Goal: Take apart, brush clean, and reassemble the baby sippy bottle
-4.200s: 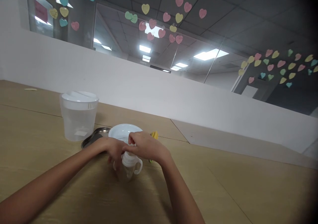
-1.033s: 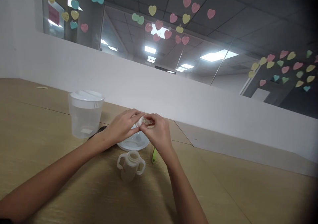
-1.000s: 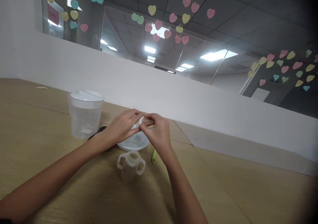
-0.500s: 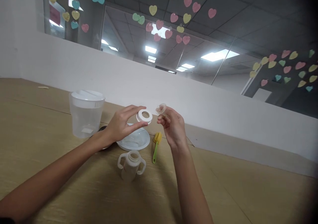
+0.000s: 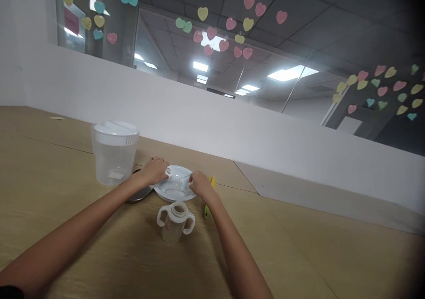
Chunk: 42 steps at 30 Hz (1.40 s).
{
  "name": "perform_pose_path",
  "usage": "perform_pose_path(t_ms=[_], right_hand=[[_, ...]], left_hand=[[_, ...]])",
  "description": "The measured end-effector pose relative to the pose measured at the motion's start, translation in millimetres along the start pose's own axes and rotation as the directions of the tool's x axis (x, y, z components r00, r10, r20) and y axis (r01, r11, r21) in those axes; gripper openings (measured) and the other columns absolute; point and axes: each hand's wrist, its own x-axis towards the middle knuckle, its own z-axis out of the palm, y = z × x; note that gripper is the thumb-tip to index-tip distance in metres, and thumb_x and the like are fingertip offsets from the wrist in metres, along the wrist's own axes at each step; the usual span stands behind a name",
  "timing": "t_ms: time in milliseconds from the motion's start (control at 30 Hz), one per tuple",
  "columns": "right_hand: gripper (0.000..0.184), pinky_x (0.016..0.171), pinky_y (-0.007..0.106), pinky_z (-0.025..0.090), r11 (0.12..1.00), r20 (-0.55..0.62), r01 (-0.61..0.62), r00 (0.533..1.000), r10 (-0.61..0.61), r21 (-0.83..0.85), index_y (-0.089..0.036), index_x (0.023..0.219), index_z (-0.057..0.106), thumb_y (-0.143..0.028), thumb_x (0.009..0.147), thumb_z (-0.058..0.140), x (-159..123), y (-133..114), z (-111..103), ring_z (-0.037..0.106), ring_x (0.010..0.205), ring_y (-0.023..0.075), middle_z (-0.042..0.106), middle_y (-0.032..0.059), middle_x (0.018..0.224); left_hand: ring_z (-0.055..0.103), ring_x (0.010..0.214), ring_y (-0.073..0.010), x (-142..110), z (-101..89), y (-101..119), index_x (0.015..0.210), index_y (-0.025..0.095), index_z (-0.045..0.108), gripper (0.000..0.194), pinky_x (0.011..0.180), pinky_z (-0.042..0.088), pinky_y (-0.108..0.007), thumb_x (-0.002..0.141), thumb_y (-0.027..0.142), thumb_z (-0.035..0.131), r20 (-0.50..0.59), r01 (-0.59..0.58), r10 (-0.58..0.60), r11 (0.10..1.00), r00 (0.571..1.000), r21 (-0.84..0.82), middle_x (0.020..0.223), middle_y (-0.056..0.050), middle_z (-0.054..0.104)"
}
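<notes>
A small clear baby bottle [image 5: 175, 221] with two white handles stands open on the wooden table, close in front of me. Just behind it sits a white bowl [image 5: 166, 194]. My left hand [image 5: 153, 171] rests at the bowl's left rim, fingers pinched on a white screw ring [image 5: 168, 172]. My right hand [image 5: 199, 185] is curled at the bowl's right rim, its fingertips closed on a small clear teat [image 5: 190, 181] just over the bowl.
A clear plastic jug [image 5: 114, 153] with a white lid stands to the left. A dark metal tray [image 5: 137, 195] lies partly under the bowl. A green-handled brush [image 5: 206, 210] with a yellow head lies right of the bowl. A white partition runs behind the table.
Both hands twisted the cap off the bottle, lifted it and pulled the ring and teat apart. They have now dropped from mid-air to the bowl's rims with the two pieces.
</notes>
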Motion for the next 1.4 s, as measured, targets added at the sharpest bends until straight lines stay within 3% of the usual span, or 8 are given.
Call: perform_pose_path(t_ms=[633, 767, 833, 933, 1033, 1100, 1300, 1400], right_hand=[[0.023, 0.074, 0.026, 0.042, 0.998, 0.006, -0.012, 1.0, 0.012, -0.058, -0.015, 0.094, 0.066, -0.014, 0.072, 0.061, 4.7, 2.6, 14.7, 0.061, 0.093, 0.0205, 0.067, 0.0106, 0.098], [0.028, 0.077, 0.027, 0.041, 1.0, -0.062, -0.008, 0.998, 0.006, -0.02, -0.015, 0.103, 0.062, -0.017, 0.075, 0.058, 2.5, 0.6, 5.0, 0.06, 0.096, 0.0201, 0.066, 0.0099, 0.102], [0.028, 0.079, 0.028, 0.041, 1.0, -0.107, -0.01, 0.994, 0.01, 0.0, -0.015, 0.105, 0.06, -0.019, 0.077, 0.056, 0.8, -0.4, -1.8, 0.059, 0.098, 0.0203, 0.065, 0.0101, 0.104], [0.027, 0.079, 0.028, 0.04, 1.0, -0.156, -0.011, 0.988, 0.015, 0.028, -0.017, 0.105, 0.06, -0.022, 0.079, 0.055, -2.6, -1.8, -13.1, 0.058, 0.098, 0.0198, 0.065, 0.0087, 0.105], [0.027, 0.079, 0.027, 0.041, 0.998, -0.203, -0.013, 0.979, 0.024, 0.056, -0.017, 0.105, 0.059, -0.024, 0.079, 0.055, -6.2, -3.4, -23.9, 0.058, 0.097, 0.0193, 0.065, 0.0078, 0.105], [0.028, 0.08, 0.028, 0.04, 0.997, -0.248, -0.017, 0.968, 0.037, 0.08, -0.015, 0.106, 0.059, -0.023, 0.08, 0.055, -8.1, -4.8, -30.2, 0.058, 0.097, 0.0195, 0.065, 0.0087, 0.105], [0.025, 0.079, 0.027, 0.04, 0.989, -0.319, -0.027, 0.945, 0.073, 0.147, -0.016, 0.104, 0.061, -0.023, 0.08, 0.054, -11.6, -8.5, -42.6, 0.06, 0.093, 0.0188, 0.066, 0.0083, 0.102], [0.025, 0.077, 0.027, 0.041, 0.986, -0.324, -0.023, 0.943, 0.076, 0.162, -0.016, 0.102, 0.062, -0.024, 0.08, 0.054, -13.0, -8.8, -45.8, 0.06, 0.091, 0.0185, 0.066, 0.0077, 0.101]], left_hand=[[0.048, 0.112, -0.034, 0.4, 13.7, -6.4, 0.095, 0.014, 0.069, 0.041, 0.097, 0.026, -0.052, 0.077, 0.047, 0.053, 0.189, -0.03, 0.028, 1.0, 0.982, 0.009, 0.114, -0.021, 0.059], [0.047, 0.115, -0.0292, -4.0, -28.3, -23.8, 0.11, 0.019, 0.062, 0.045, 0.099, 0.027, -0.048, 0.08, 0.049, 0.048, -0.117, -0.087, 0.067, 0.981, 0.991, -0.175, 0.122, -0.013, 0.057], [0.049, 0.113, -0.0243, -11.9, -56.4, -37.3, 0.113, 0.02, 0.059, 0.045, 0.098, 0.032, -0.042, 0.082, 0.05, 0.045, -0.441, -0.134, 0.002, 0.954, 0.898, -0.269, 0.122, -0.01, 0.057], [0.05, 0.108, -0.0213, -27.6, -86.9, -64.2, 0.108, 0.018, 0.06, 0.04, 0.097, 0.034, -0.036, 0.084, 0.046, 0.046, -0.793, -0.146, -0.173, 0.939, 0.584, -0.313, 0.112, -0.008, 0.06], [0.049, 0.108, -0.022, -39.2, -89.0, -97.9, 0.105, 0.015, 0.061, 0.032, 0.097, 0.032, -0.038, 0.086, 0.036, 0.048, -0.889, 0.007, -0.41, 0.909, 0.202, -0.418, 0.108, -0.008, 0.059], [0.044, 0.113, -0.0252, -41.9, -76.5, -121.6, 0.105, 0.013, 0.06, 0.029, 0.099, 0.027, -0.043, 0.084, 0.03, 0.049, -0.834, 0.112, -0.552, 0.83, 0.024, -0.546, 0.113, -0.01, 0.055], [0.038, 0.114, -0.036, -31.9, -22.7, -181.8, 0.114, 0.011, 0.052, 0.044, 0.092, 0.028, -0.057, 0.082, 0.04, 0.045, -0.431, 0.327, -0.9, 0.426, 0.062, -0.844, 0.118, -0.018, 0.047], [0.049, 0.086, -0.0294, -23.5, -3.8, -198.6, 0.096, 0.007, 0.054, 0.045, 0.074, 0.04, -0.048, 0.089, 0.039, 0.023, -0.536, 0.359, -0.825, 0.563, 0.181, -0.745, 0.083, -0.013, 0.055]])
